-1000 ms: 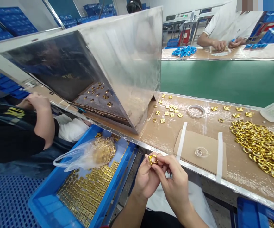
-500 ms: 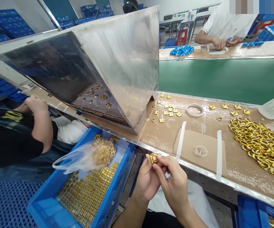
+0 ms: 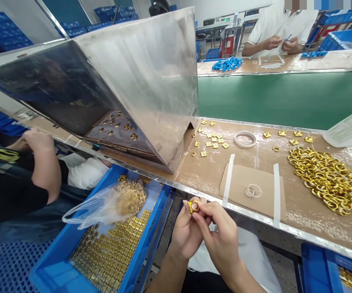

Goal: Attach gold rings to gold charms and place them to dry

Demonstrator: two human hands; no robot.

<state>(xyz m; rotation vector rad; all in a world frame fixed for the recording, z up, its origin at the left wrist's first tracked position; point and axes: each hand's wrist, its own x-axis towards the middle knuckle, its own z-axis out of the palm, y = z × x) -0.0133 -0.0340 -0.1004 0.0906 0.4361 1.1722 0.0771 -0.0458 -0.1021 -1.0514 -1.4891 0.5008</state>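
Observation:
Between my two hands, just in front of the bench edge, is a gold ring with a flat, squarish top. My left hand pinches it from the left, thumb and fingers closed. Closed on the ring's round band from the right are the fingertips of my right hand. On the bench to the right lies a heap of gold rings. Small gold square pieces are scattered near the metal hood. A cardboard sheet, taped down with white strips, has a small clear plastic ring on it.
A metal hood stands on the bench at left. Below it a blue crate holds rows of gold pieces and a plastic bag. A tape roll lies on the bench. Co-workers sit at left and across the green belt.
My view has shifted slightly, and the ring stays in both hands, turned a little. The co-worker across the belt has raised both hands from the table.

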